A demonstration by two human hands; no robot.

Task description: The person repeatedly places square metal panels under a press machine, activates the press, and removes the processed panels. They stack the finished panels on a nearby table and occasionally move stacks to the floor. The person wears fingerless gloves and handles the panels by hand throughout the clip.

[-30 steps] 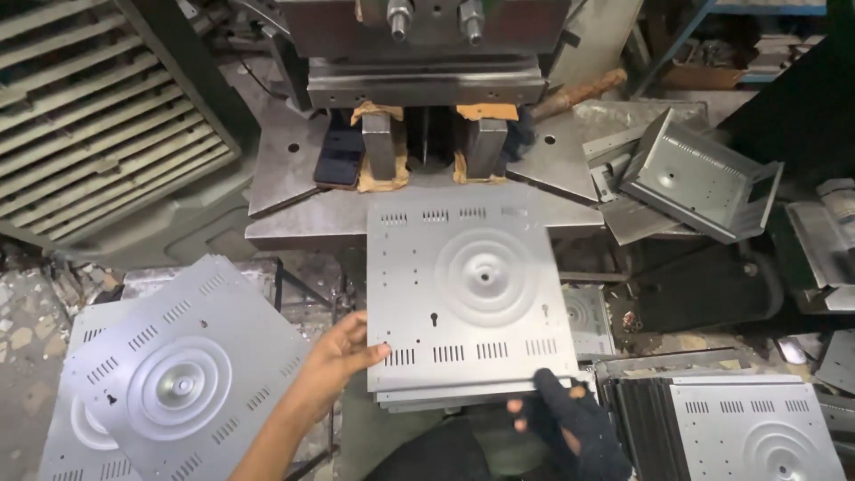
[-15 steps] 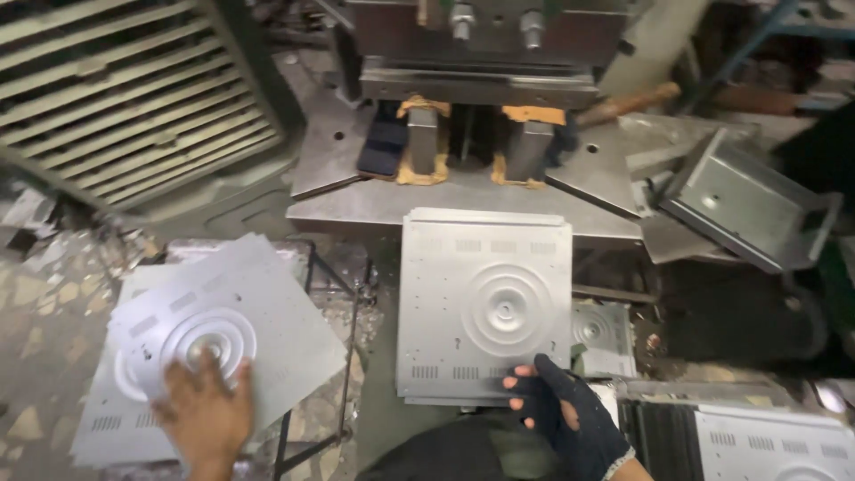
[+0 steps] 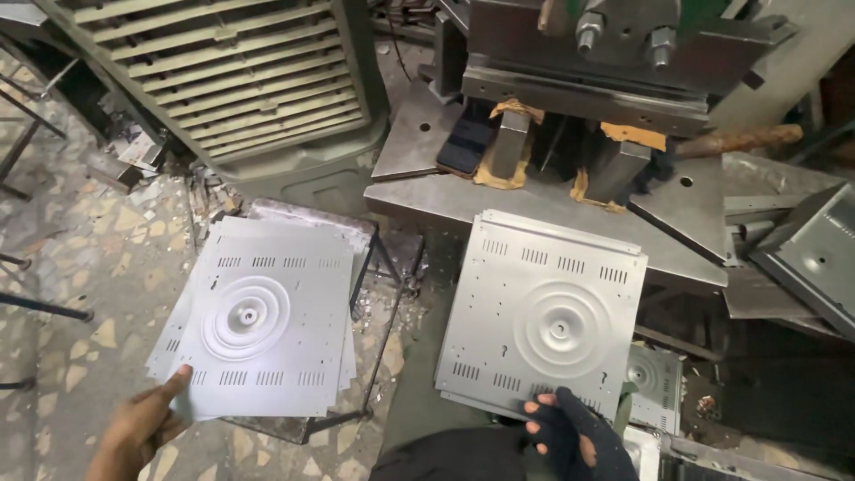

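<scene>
My bare left hand (image 3: 138,432) grips the near-left corner of a square stamped metal sheet (image 3: 267,316) with a round embossed centre and rows of slots. This sheet lies on top of a stack of like sheets (image 3: 174,338) on a small metal stand. My right hand (image 3: 574,436), in a dark glove, rests its fingers on the near edge of a second stamped sheet (image 3: 543,325), which lies on a few more in front of the press.
A heavy metal press (image 3: 606,80) with its steel bed (image 3: 427,200) stands behind the right sheet. A louvred cooler (image 3: 232,80) sits at the back left. Bent metal trays (image 3: 810,254) lie at the right. More sheets (image 3: 655,379) lie low right. Terrazzo floor at left.
My left hand moved off the right-hand sheet to the left stack and now grips its top sheet's corner. My right hand stays at the right sheet's near edge. The view swung left.
</scene>
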